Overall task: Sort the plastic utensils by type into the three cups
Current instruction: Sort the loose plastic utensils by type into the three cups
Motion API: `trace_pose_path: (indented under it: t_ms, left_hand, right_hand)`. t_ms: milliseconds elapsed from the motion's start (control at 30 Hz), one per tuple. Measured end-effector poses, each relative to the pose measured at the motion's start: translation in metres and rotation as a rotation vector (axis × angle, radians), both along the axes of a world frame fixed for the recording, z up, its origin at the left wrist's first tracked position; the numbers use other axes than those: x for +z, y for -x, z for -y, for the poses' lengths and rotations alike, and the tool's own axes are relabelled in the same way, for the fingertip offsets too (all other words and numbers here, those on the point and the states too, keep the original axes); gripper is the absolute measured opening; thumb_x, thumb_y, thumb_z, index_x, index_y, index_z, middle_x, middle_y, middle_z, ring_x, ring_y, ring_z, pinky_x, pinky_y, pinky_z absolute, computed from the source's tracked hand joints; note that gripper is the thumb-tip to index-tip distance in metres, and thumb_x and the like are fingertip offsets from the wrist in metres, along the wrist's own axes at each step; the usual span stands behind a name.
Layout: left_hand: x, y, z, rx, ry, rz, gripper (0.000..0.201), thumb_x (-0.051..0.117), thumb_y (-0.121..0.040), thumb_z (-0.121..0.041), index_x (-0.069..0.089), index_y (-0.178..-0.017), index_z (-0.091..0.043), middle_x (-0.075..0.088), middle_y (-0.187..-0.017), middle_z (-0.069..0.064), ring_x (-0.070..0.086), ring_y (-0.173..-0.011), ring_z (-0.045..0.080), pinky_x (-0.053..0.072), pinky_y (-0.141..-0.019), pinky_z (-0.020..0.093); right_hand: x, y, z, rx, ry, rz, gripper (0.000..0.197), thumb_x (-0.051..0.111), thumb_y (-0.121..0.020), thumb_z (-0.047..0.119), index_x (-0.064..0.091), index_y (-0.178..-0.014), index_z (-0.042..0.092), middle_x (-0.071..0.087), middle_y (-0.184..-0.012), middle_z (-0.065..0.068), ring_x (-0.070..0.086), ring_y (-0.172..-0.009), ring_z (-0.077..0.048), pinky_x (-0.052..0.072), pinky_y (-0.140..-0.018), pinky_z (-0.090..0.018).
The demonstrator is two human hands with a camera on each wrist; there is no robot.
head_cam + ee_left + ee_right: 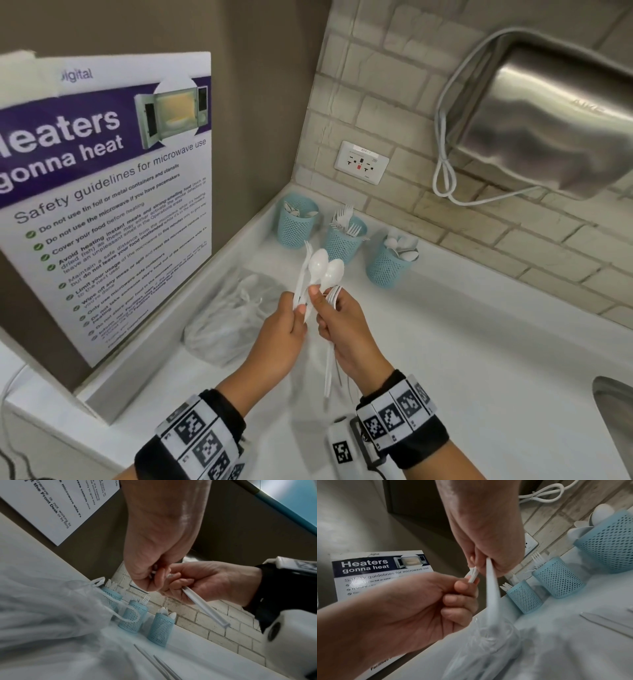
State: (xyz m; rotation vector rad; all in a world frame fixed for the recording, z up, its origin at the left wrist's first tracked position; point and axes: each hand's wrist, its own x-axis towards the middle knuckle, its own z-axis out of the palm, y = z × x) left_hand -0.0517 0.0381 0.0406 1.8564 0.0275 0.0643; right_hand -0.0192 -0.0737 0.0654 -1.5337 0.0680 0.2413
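Above the white counter, my left hand [298,308] pinches the handles of a small bunch of white plastic utensils: two spoons [319,264] and a fork [306,260] stick up from it. My right hand [322,303] touches that bunch with its thumb and grips other white utensils, with fork tines [334,295] above the fist and handles [329,371] hanging below. Three blue mesh cups stand at the back. The left cup [295,224] holds knives, the middle cup [343,241] forks and the right cup [388,265] spoons. The right wrist view shows the left fingers [462,588] on the handle ends.
A crumpled clear plastic bag [233,315] lies on the counter left of my hands. A few loose white utensils [154,661] lie on the counter [479,342] nearer me. A poster [102,192] leans at the left, a steel dispenser [548,116] hangs on the brick wall, and a sink edge [616,397] shows at the right.
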Motion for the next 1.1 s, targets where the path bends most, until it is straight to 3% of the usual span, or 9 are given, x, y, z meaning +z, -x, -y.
trace_pose_path:
  t_ms: [100, 300, 533, 667, 767, 867, 933, 1000, 1100]
  left_hand:
    - [-0.001, 0.001, -0.002, -0.020, -0.091, 0.039, 0.016, 0.033, -0.101, -0.028, 0.041, -0.104, -0.015, 0.051, -0.072, 0.005, 0.043, -0.056, 0.011, 0.034, -0.050, 0.018]
    - [0.002, 0.003, 0.000, -0.087, -0.277, 0.079, 0.022, 0.026, -0.102, -0.034, 0.042, -0.109, -0.021, 0.045, -0.064, -0.007, 0.042, -0.051, 0.006, 0.030, -0.048, 0.017]
    - [0.006, 0.006, 0.004, -0.119, -0.281, 0.019, 0.026, 0.025, -0.102, -0.036, 0.040, -0.091, -0.017, 0.046, -0.071, -0.004, 0.045, -0.061, 0.011, 0.038, -0.057, 0.026]
    - [0.002, 0.004, 0.003, -0.075, -0.287, -0.057, 0.022, 0.027, -0.102, -0.033, 0.037, -0.091, -0.016, 0.047, -0.072, -0.001, 0.048, -0.062, 0.015, 0.041, -0.059, 0.031]
    - [0.000, 0.002, 0.002, -0.001, -0.446, -0.055, 0.015, 0.029, -0.102, -0.027, 0.036, -0.099, -0.013, 0.042, -0.066, -0.004, 0.041, -0.053, 0.012, 0.031, -0.047, 0.025]
    - [0.002, 0.004, 0.004, 0.015, -0.601, -0.047, 0.011, 0.032, -0.100, -0.017, 0.036, -0.109, -0.012, 0.039, -0.068, -0.005, 0.039, -0.054, 0.014, 0.025, -0.046, 0.027]
    - [0.005, 0.006, 0.007, 0.002, -0.675, -0.051, 0.021, 0.034, -0.096, -0.009, 0.034, -0.117, -0.012, 0.042, -0.077, -0.003, 0.041, -0.060, 0.016, 0.026, -0.048, 0.027]
    - [0.008, 0.009, 0.010, -0.009, -0.691, -0.024, 0.030, 0.034, -0.096, -0.008, 0.032, -0.125, -0.013, 0.049, -0.091, 0.000, 0.046, -0.069, 0.017, 0.032, -0.055, 0.025]
    - [0.009, 0.010, 0.012, -0.011, -0.671, -0.004, 0.036, 0.035, -0.095, -0.006, 0.031, -0.130, -0.012, 0.051, -0.104, 0.002, 0.053, -0.081, 0.018, 0.037, -0.062, 0.025]
  right_hand:
    - [0.006, -0.003, 0.004, -0.020, -0.042, 0.019, 0.021, 0.063, -0.091, 0.034, 0.052, -0.090, 0.016, 0.033, -0.060, 0.007, 0.025, -0.050, -0.006, 0.023, -0.044, -0.018]
    - [0.014, -0.010, 0.007, -0.052, -0.102, 0.034, 0.024, 0.063, -0.091, 0.032, 0.051, -0.095, 0.013, 0.035, -0.061, 0.005, 0.023, -0.049, -0.007, 0.020, -0.044, -0.020]
    - [0.015, -0.013, -0.003, -0.112, -0.210, 0.028, 0.009, 0.056, -0.095, 0.016, 0.049, -0.094, 0.012, 0.042, -0.055, 0.009, 0.036, -0.043, -0.002, 0.030, -0.042, -0.016]
    - [0.007, -0.016, -0.004, -0.229, -0.132, 0.062, 0.033, 0.054, -0.094, 0.009, 0.044, -0.125, 0.014, 0.046, -0.092, 0.000, 0.047, -0.071, -0.006, 0.041, -0.068, -0.020]
    - [0.006, -0.015, -0.002, -0.298, -0.048, 0.136, 0.035, 0.044, -0.098, 0.007, 0.045, -0.132, 0.016, 0.048, -0.117, -0.001, 0.046, -0.097, -0.011, 0.039, -0.094, -0.028]
    - [0.012, -0.010, -0.006, -0.289, 0.012, 0.288, 0.024, 0.037, -0.103, 0.016, 0.057, -0.116, 0.019, 0.060, -0.091, 0.002, 0.053, -0.073, -0.004, 0.046, -0.073, -0.020]
    - [0.012, -0.009, -0.009, -0.238, 0.103, 0.385, 0.023, 0.041, -0.102, 0.025, 0.062, -0.110, 0.023, 0.057, -0.077, 0.007, 0.051, -0.064, -0.006, 0.045, -0.064, -0.023]
    - [0.008, -0.009, -0.011, -0.172, 0.302, 0.451, 0.016, 0.054, -0.096, 0.032, 0.063, -0.109, 0.027, 0.058, -0.091, 0.008, 0.055, -0.077, -0.005, 0.045, -0.073, -0.017]
    - [0.005, -0.013, -0.014, -0.182, 0.574, 0.539, 0.015, 0.062, -0.092, 0.021, 0.064, -0.106, 0.017, 0.050, -0.096, 0.002, 0.050, -0.078, -0.001, 0.036, -0.069, -0.002]
